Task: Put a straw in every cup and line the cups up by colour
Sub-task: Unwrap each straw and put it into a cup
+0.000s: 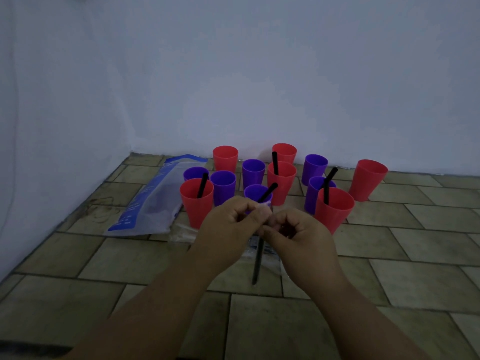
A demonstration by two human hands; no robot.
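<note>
Nearest: two forearms reach out over the tiled floor (405, 276). The left hand (228, 224) and right hand (298, 231) meet almost knuckle to knuckle, fingers curled in. Both pinch one black straw (257, 263), whose lower end hangs toward the floor over some clear wrappers (271, 253). A pale scrap shows at the fingertips, probably wrapping coming off.

Just past the hands is the front purple cup (255, 192), with a black tip slanting above it. Cannot tell whether that tip sits in the cup or is the bent top of the held straw.

Straws stand plainly in three cups: the left red cup (196, 209), the right red cup (335, 214) and the middle red cup (283, 188). Twelve cups in all, six red and six purple. The rest show no straw that I can make out.

Judgement: early days. About a quarter have straws, and lining up is not begun. The colours sit mixed in a loose cluster.

Around: a blue-and-white plastic bag (155, 201) lies flat just left of the cluster, on floor a row might need. The back cups stand close to the wall (259, 74), and reaching them past the front straws risks a knock. The light is dim.
</note>
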